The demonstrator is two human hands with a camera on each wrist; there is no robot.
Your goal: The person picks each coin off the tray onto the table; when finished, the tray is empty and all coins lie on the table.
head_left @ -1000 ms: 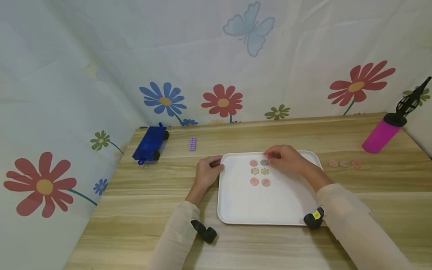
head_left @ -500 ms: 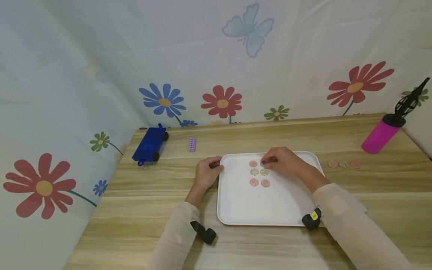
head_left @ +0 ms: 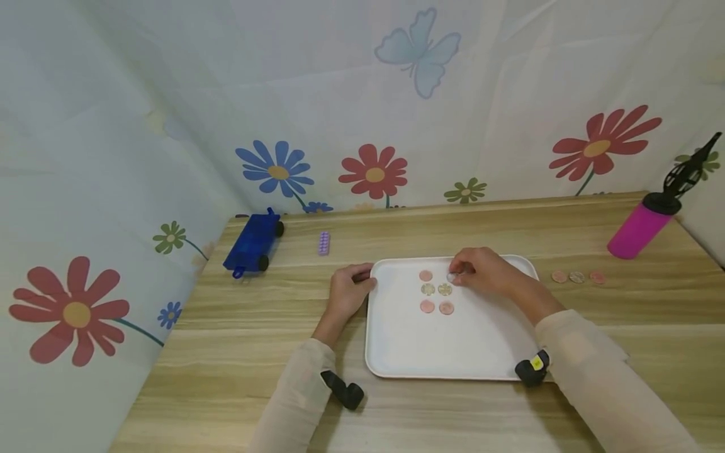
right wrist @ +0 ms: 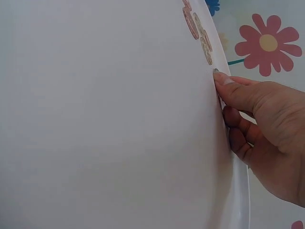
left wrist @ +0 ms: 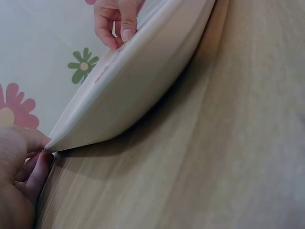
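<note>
Head view first: counting five discs flat on the white tray, i.e. three pink discs and two gold discs, plus one silvery disc at the fingertips of R hand. Off to the tray's right, straight on the wooden table, spotting three more in a row: table discs, silver-grey in the middle w/ a pink one each side. Also logging 1 blue toy cart, 1 purple brick, 1 pink pump w/ black nozzle, 2 black wrist devices, one per sleeve. Gripping the tray's L edge w/ L hand. Reaching in from the R, low over the tray's far half, pinching the silvery disc in a narrow hold, just behind the right-hand gold one.

Over to L wrist view: seeing the tray near edge-on. Clamping its corner btwn thumb on top and fingers beneath. Catching R hand up top too, fingertips down by the tray, w/ bits of disc there, too small to count.

R wrist view: showing mostly bare tray, pink and gold discs bunched near the far rim, overlapping, exact no. unclear. Stretching thumb forward, curling the other fingers under; showing just a grey sliver of disc at the thumb tip.
</note>
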